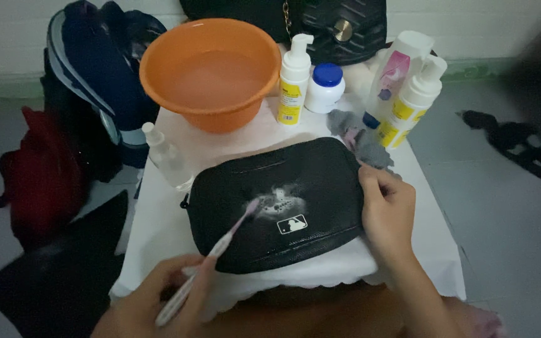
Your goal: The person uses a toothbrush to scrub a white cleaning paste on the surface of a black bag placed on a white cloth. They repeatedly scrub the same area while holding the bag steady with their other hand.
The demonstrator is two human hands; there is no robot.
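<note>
- Left hand (158, 297) at the bottom edge of the view, fingers curled shut around the handle of a pink toothbrush (211, 256), held like a pen.
- Up and to the right of that grip, toothbrush head pressed onto a patch of white foam (278, 199) on a black pouch (277, 206).
- Just below the foam, a small white logo on the pouch's front.
- Right hand (388, 209) closed over the pouch's right edge, thumb on top, remaining fingers apparently tucked around the side, though hard to tell in dim light.
- Pouch lying flat on a white cloth (158, 231) over a small table, between the two hands.
- Just above the right hand, touching the pouch's upper right corner, a crumpled grey rag (361, 134).
- Farther beyond the rag, two white pump bottles with yellow labels (408, 106) leaning together.
- Beyond the pouch, near the middle, another pump bottle (295, 78) upright beside a squat white jar with a blue lid (325, 87).
- Far from the left hand, up and across the pouch, an orange basin (211, 72) holding water.
- Left of the pouch's upper corner, a small clear bottle (165, 156), tilted.
</note>
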